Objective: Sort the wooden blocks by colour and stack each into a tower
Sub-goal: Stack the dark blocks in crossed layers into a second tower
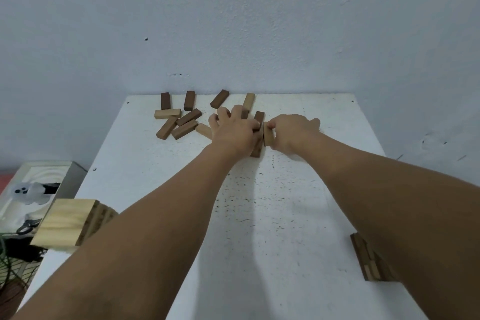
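Left hand (233, 128) spread open, covering brown rectangular wooden blocks (258, 147) on white desk (259, 215). Right hand (292, 132) pinched tan wooden block (268, 135). Dark stack (370, 261) half-hidden by right forearm.

A plain room in somebody's home, by the look of it, not a lab or a shop. A bare pale wall (233, 21), painted and lightly scuffed, has a few small marks and holes in it. Pushed against it is a white bench (272, 215), its paint speckled and chipped, with screw heads showing at the corners. Low on the left sits household clutter: a box (28, 189) printed with a white cartoon figure, a pair of scissors (27, 227) lying on it, and green cords (6, 265) trailing beside it. Loose wooden blocks (181, 117) lie scattered across the bench.
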Demonstrator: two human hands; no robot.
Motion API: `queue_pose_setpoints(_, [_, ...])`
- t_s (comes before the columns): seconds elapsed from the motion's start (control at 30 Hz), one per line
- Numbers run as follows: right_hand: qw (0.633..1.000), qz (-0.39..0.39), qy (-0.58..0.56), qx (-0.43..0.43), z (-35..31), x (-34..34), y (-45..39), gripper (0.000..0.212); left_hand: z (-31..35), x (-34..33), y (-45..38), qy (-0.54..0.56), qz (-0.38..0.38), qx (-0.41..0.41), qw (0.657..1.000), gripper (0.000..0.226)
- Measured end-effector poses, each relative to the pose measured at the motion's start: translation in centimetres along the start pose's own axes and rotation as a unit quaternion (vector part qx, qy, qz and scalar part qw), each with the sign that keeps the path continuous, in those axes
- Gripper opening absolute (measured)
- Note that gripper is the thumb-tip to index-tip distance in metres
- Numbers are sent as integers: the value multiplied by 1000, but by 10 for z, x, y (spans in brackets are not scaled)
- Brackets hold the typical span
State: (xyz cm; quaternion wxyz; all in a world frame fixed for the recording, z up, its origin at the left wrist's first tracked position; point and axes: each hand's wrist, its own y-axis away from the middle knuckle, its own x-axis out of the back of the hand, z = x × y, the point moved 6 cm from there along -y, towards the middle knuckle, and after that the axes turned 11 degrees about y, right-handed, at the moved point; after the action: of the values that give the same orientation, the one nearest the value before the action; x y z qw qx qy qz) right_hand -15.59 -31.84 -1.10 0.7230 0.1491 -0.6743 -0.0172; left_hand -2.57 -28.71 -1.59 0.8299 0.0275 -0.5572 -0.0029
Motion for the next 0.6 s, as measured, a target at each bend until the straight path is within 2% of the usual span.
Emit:
queue_pose_setpoints(0.43, [1000,-10,6,25,-18,-18,106,25,-4,-4,121,31,34,6,999,27])
queue_pose_setpoints(0.53, [999,-12,-9,41,-23,-25,140,26,-9,-4,155,71,41,18,996,17])
queue_pose_setpoints(0.6, [998,-8,-19,53,-25,-30,160,25,-13,-7,176,100,50,23,993,23])
